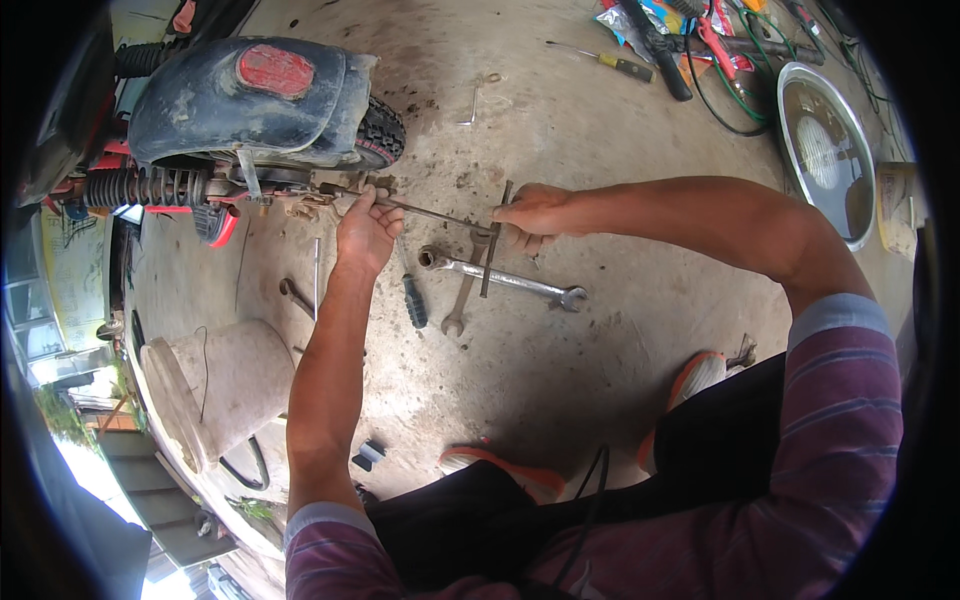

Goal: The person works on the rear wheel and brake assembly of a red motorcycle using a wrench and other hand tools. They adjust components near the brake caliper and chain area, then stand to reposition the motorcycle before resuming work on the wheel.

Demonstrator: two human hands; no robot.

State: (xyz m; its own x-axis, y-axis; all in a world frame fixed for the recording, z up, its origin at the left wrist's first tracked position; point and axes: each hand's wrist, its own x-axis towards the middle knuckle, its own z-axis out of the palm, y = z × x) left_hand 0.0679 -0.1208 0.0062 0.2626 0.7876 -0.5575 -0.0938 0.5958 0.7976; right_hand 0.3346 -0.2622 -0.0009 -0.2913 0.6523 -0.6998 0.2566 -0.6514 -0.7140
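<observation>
A long T-handle wrench [440, 214] reaches from the vehicle's wheel hub toward my right side. My right hand [535, 215] is closed around its crossbar at the outer end. Near the hub, my left hand [368, 232] grips the shaft between thumb and fingers. The tip of the wrench meets rusty parts beside the axle and is partly hidden by the left fingers. Above the hub is a tyre [380, 133] under a dusty black mudguard [215, 95] with a red reflector. A coil-spring shock absorber [145, 187] lies to the left.
On the concrete floor below my hands lie a large chrome spanner [515, 281], a darker spanner [461, 300] and a screwdriver [414, 302]. Another screwdriver [610, 62] is farther off. A metal basin of water [868, 215] stands right; a whitish bucket [235, 380] lies left.
</observation>
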